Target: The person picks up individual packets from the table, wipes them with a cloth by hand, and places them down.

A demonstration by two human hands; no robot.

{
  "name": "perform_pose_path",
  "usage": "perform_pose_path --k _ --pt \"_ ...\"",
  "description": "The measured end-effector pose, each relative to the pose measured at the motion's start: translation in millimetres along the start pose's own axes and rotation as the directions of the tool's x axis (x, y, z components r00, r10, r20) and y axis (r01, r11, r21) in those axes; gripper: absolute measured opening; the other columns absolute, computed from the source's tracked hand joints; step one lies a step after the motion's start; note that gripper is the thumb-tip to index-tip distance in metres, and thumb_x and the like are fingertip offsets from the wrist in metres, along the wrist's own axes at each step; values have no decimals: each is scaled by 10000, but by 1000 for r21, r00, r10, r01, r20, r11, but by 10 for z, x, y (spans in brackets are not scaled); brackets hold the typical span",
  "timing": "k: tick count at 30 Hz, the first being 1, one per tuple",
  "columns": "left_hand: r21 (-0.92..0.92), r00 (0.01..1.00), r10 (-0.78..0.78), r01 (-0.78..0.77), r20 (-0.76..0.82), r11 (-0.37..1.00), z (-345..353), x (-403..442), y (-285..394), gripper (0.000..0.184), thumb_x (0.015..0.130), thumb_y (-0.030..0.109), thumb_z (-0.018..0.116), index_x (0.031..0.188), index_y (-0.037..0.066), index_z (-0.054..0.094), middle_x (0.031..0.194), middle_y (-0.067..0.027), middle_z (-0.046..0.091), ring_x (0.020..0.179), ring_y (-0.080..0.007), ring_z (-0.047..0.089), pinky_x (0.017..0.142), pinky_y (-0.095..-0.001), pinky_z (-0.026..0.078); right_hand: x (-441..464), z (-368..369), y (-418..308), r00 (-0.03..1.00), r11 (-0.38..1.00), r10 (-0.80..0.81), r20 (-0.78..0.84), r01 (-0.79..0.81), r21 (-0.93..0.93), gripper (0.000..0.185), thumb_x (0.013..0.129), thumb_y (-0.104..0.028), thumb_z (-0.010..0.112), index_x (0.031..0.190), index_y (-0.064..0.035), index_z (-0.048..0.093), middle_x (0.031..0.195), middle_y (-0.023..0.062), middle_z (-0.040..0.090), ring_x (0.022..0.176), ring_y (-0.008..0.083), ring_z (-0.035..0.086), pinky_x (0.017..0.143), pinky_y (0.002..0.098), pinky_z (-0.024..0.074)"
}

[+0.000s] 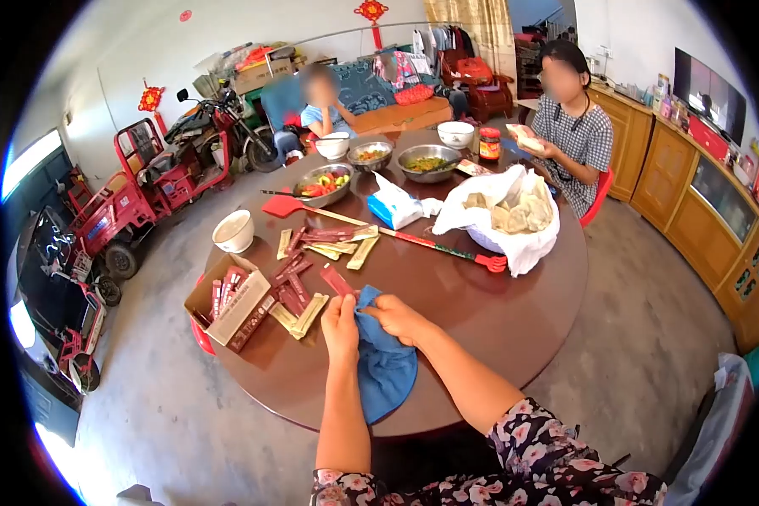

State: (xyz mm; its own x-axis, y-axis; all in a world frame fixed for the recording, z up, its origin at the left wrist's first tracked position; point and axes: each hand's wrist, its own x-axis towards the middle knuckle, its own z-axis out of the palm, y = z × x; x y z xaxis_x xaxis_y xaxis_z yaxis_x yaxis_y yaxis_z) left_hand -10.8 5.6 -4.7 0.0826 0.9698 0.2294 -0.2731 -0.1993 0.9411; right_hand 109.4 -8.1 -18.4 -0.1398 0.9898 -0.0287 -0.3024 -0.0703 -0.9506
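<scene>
My left hand [341,327] is closed around a red packet [336,279], whose upper end sticks out above the fingers. Right beside it, my right hand [394,319] grips a blue cloth [385,371], which hangs down over the table's near edge. Red sticks [290,287] and yellow sticks [310,316] lie in a loose pile to the left of my hands. An open cardboard box [246,308] with several red sticks in it stands left of the pile.
Beyond the pile on the round table [481,337] lie a red-ended long stick [413,239], a tissue pack [396,205], a cloth-lined basket [527,244], a white bowl [234,231] and food bowls [428,164]. Two people sit at the far side, one holding food.
</scene>
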Motion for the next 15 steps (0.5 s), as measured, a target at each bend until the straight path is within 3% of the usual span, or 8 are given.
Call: perform_pose_path --k 2,4,6,8,9,11,15 --pt "-11 1000 25 -25 -12 1000 -29 50 -67 189 914 116 487 897 -19 617 802 -32 605 729 -86 534 673 -220 430 24 -56 -2 999 997 31 38 -28 -68 164 890 -140 547 909 10 608 806 18 606 693 94 567 610 246 480" --pt "-96 989 53 -66 -141 993 -49 82 -61 194 915 129 487 903 -17 614 823 -52 608 747 -110 545 691 -238 441 -32 2 -79 998 961 48 33 -38 -273 166 892 -139 544 875 11 612 771 10 602 659 82 554 585 241 473" --pt "-192 988 16 -47 -156 980 -159 128 -30 226 930 174 461 919 -11 590 839 -76 609 754 -142 559 690 -262 461 -60 28 -99 997 957 61 46 -45 -286 181 896 -155 543 849 5 614 754 6 603 633 82 551 565 244 470" --pt "-284 966 -36 -39 -254 958 -141 137 51 229 944 198 436 968 5 557 797 -67 605 687 -134 566 635 -251 458 -73 68 -143 997 997 55 -47 -58 -51 215 902 -191 539 834 0 611 744 13 607 616 89 554 555 249 472" --pt "-284 967 -36 -38 -251 958 -126 128 95 229 944 198 436 968 5 557 797 -67 605 687 -134 566 635 -251 458 -53 61 -160 997 997 53 -50 -56 -50 215 902 -191 539 834 0 611 744 13 607 616 89 554 555 249 472" --pt "-142 967 -39 3 -250 990 -118 74 137 237 956 221 411 1018 23 525 720 -46 578 561 -99 526 522 -215 422 -31 39 -137 979 996 31 -203 -14 87 244 911 -221 525 823 -10 612 749 17 613 621 91 560 554 250 473" --pt "33 993 55 -52 -105 998 -89 52 60 236 960 215 397 1036 43 539 629 -5 500 460 -46 408 405 -181 329 59 -55 -24 973 993 -82 -214 98 64 257 919 -234 510 818 -21 611 736 9 604 626 82 547 550 242 463"
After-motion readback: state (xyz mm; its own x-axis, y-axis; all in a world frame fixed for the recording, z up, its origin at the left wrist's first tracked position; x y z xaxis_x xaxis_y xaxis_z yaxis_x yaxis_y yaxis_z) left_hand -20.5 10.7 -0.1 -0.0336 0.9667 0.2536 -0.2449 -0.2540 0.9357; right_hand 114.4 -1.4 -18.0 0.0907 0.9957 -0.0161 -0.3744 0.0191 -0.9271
